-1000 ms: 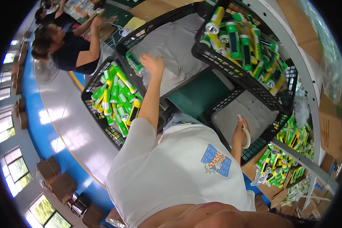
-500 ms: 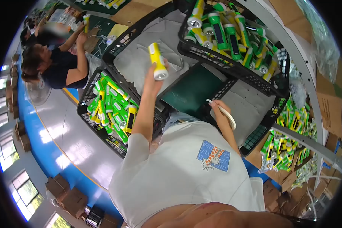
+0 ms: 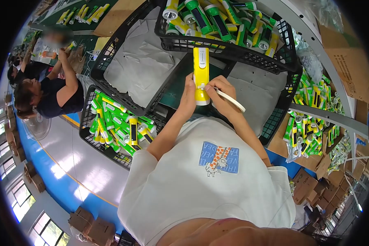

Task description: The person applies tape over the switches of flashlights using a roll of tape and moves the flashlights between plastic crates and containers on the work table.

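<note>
A yellow flashlight (image 3: 201, 69) with a white panel stands upright in the picture, lens end down, in front of my chest. My left hand (image 3: 187, 97) grips its lower left side. Closed round a thin white ring (image 3: 230, 100), seen almost edge-on, my right hand (image 3: 223, 93) touches the flashlight's right side with its fingertips, beside a small white piece at the switch. Beyond the hands lie a black crate with crumpled grey lining (image 3: 141, 61) on the left and a grey-lined crate (image 3: 254, 92) on the right.
Crates of green and yellow flashlights stand at the top (image 3: 229, 48) and lower left (image 3: 84, 133). More flashlights (image 3: 311, 131) lie in cartons at right, beyond a metal bar (image 3: 328, 119). A co-worker (image 3: 57, 92) is at upper left, at a green table.
The yellow flashlight, in my left hand half a second ago, has moved right and closer to my body's middle. My right hand has come up to it with the ring. The view has shifted.
</note>
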`<state>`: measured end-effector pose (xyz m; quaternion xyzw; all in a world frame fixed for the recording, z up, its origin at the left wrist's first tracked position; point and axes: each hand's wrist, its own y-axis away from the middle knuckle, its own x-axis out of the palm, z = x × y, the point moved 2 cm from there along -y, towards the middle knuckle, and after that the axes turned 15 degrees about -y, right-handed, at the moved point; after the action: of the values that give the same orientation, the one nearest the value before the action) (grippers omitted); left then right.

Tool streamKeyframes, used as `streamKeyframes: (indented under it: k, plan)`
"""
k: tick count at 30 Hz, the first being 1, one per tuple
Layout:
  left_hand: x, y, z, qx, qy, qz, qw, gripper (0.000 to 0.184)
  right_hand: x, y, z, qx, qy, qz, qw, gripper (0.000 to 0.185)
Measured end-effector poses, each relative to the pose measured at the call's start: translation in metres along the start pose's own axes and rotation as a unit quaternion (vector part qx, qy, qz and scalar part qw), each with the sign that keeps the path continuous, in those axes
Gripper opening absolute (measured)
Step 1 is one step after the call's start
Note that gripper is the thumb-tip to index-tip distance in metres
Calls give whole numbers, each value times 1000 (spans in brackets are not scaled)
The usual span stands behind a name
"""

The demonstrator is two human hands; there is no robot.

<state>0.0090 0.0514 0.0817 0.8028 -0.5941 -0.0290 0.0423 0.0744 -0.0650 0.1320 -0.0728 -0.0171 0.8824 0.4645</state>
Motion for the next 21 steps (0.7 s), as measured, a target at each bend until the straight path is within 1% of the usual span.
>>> streamKeyframes:
  k: [3, 5, 8, 12, 14, 15, 17, 18, 19, 20, 21]
  plan:
    - [2, 1, -5, 22, -25, 10, 999, 55, -4, 0, 2, -14, 11, 0, 1000, 11]
    - [4, 2, -9, 40, -60, 3, 997, 52, -5, -1, -1, -22, 11, -6, 1000, 11]
    - [6, 3, -13, 38, -80, -4, 996, 49, -7, 0, -3, -43, 14, -10, 999, 12]
    - [8, 2, -11, 47, -72, 4, 996, 48, -7, 0, -3, -42, 3, -20, 999, 11]
    - [9, 1, -8, 72, -115, -18, 991, 45, -7, 0, -3, -41, 4, -21, 999, 11]
    - [9, 1, -6, 72, -116, -16, 991, 45, -8, 0, -4, -35, 5, -17, 999, 11]
    - [8, -1, -1, 42, -80, -34, 995, 41, -9, -1, -4, -29, 7, -14, 999, 11]
    - [10, 0, 1, 42, -80, -33, 995, 41, -10, -1, -6, -5, 9, -1, 1000, 12]
    - [11, 0, 4, 23, -60, -41, 997, 40, -11, -2, -9, 19, 10, 13, 1000, 13]
    - [12, 1, 8, 3, -41, -48, 998, 41, -15, -2, -23, 83, -86, 14, 993, 18]
    - [11, 1, 11, 4, -41, -47, 998, 41, -21, -4, -24, 92, -52, 16, 994, 20]
